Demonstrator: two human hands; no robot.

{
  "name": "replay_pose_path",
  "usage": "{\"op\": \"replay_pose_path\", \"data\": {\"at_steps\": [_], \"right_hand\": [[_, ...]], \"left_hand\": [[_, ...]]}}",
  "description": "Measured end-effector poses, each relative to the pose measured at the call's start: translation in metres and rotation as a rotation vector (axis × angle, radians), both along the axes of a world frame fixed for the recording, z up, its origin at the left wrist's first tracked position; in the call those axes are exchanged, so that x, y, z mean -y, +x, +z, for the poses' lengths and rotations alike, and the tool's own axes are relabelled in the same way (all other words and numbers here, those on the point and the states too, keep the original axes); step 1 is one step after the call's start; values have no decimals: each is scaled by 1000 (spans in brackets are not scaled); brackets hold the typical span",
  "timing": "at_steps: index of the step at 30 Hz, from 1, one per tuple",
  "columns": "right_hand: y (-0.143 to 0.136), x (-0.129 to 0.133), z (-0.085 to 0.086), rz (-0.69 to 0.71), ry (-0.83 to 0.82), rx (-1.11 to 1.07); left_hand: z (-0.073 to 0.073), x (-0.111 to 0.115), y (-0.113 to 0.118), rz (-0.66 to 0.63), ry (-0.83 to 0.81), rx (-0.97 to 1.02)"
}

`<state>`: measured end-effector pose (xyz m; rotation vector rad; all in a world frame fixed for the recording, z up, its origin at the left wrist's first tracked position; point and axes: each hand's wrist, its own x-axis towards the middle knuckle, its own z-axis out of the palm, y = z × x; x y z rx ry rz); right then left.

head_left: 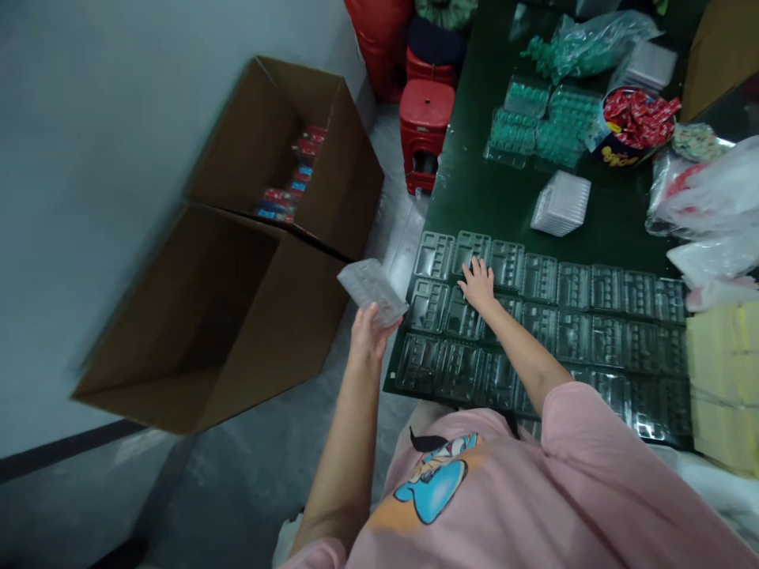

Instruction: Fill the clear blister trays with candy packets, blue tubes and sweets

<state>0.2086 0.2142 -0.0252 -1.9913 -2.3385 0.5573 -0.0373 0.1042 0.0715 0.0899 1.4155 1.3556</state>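
Grey-walled workroom, dim light. Two open cardboard boxes (pixel 314 316) on the floor, off the left edge of a dark green table (pixel 480 194); red stool (pixel 425 107) beyond them, beside the same edge.

Table: clear moulded trays (pixel 430 304) in three rows along the near edge, running from the near left corner towards a yellow stack (pixel 717 371) at the right. Another stack of clear pieces (pixel 560 204) stands by itself past the far row. Farther up: filled green trays (pixel 513 134) and a tub of red-wrapped pieces (pixel 637 118).

Left hand (pixel 371 336): clamped on a handful of clear plastic trays (pixel 368 284), held near the lower end, clear of the table, just outside its left edge. Exact count not readable.

Right hand (pixel 479 286): fingers spread, not closed round anything; tips over a tray in the far row, second from the left edge. Whether they press on it, cannot tell.

Handling, judged by eye: thin formed plastic, so very light; springy rather than rigid, likely to dent or crack if squeezed hard. Smooth faces probably slip, and nested pieces may cling together. Best hold: rims or a corner, thumb against fingers, light pinch. Single trays lying flat: lift by the raised rim, since the moulded pockets would probably buckle.
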Motion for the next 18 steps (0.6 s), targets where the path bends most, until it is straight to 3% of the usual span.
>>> {"op": "replay_pose_path", "data": {"at_steps": [4, 9, 13, 18], "right_hand": [[1, 7, -4, -8, -3, 0], [-24, 6, 6, 6, 54, -37], [-63, 8, 1, 146, 62, -87], [-90, 12, -14, 0, 15, -24]], "left_hand": [[9, 16, -4, 11, -1, -18], [13, 10, -22, -22, 8, 10], [4, -11, -55, -109, 31, 35], [-16, -42, -111, -335, -13, 94]]}}
